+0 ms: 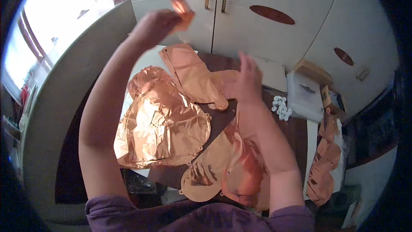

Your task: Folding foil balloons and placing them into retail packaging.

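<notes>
Head view, left hand: the left hand (156, 28) is raised high above the tabletop, in front of the cupboard doors, its fingers (178, 19) pinched shut on a small fold of rose-gold foil (182, 10).
Head view, foil piece: the pinched foil sticks up and to the right out of the hand, blurred, so its full shape cannot be told.
Head view, right hand: the right hand (248, 81) is held up over the middle of the tabletop with the palm turned away and the fingers (244, 62) straight and loosely spread; it grips nothing that shows.
Head view, long balloon: a flat, uninflated rose-gold foil balloon (193, 75) lies below the left hand, running down toward the right hand and partly hidden behind it.
Head view, crumpled balloon: a large crinkled foil balloon (161, 122) lies on the left part of the tabletop, just beside the left forearm.
Head view, near balloons: more flat foil balloons (223, 172) lie under the right forearm at the near edge.
Head view, tabletop: the dark brown tabletop (221, 120) shows between the balloons.
Head view, right side: a cluster of small white round pieces (281, 107) sits near a clear plastic bag (304, 94); another foil strip (324, 159) hangs at the far right.
Head view, background: pale cupboard doors with gold handles (216, 0) stand behind.
Head view, clothing: a purple sleeve (197, 217) fills the lower edge.
</notes>
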